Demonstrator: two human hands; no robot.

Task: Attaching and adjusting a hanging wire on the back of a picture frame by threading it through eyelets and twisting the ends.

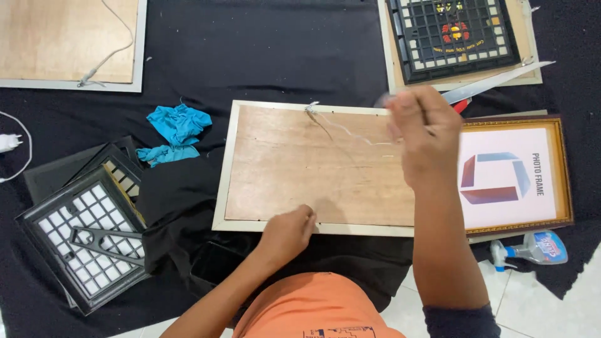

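Orange shirt cloth [313,310] fills the near edge, and just beyond it the left hand [287,233] rests curled on the near rim of a picture frame [300,169] lying face down, wooden backing up, on black cloth [263,50]. Over the frame's far right corner the right hand [421,128] is raised and blurred, fingers pinched together on a thin white string [350,131] that runs left to a fastening near the far rim. A hard tug could, I judge, tear that fastening out or drag the frame off its place, since only the left hand steadies it. Right of the frame lies a gold-edged frame [563,175] showing a white printed sheet with a red and blue angular emblem. A spray bottle [532,249] with a blue label lies near right on white tile. Crumpled blue rag [178,125] sits left, and grid-backed black frames [87,244] lie far left
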